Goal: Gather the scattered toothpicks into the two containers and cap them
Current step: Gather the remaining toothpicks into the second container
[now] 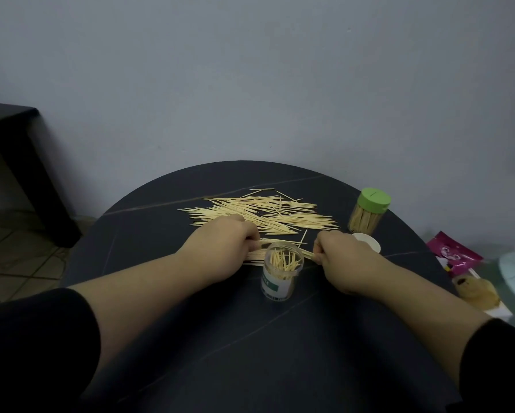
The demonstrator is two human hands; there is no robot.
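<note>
Round dark table against grey wall; left hand, right hand fingers grasping toothpick bundle behind open jar.

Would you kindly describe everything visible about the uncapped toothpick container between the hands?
The uncapped container is a clear, plastic-looking cylinder with a white-and-green label. It stands upright on the dark table, partly filled with toothpicks leaning at angles. Whether the left hand or right hand touches it cannot be told.

A round dark worktop stands against a grey wall, with a dark side table to the left and a pink packet to the right.
</note>
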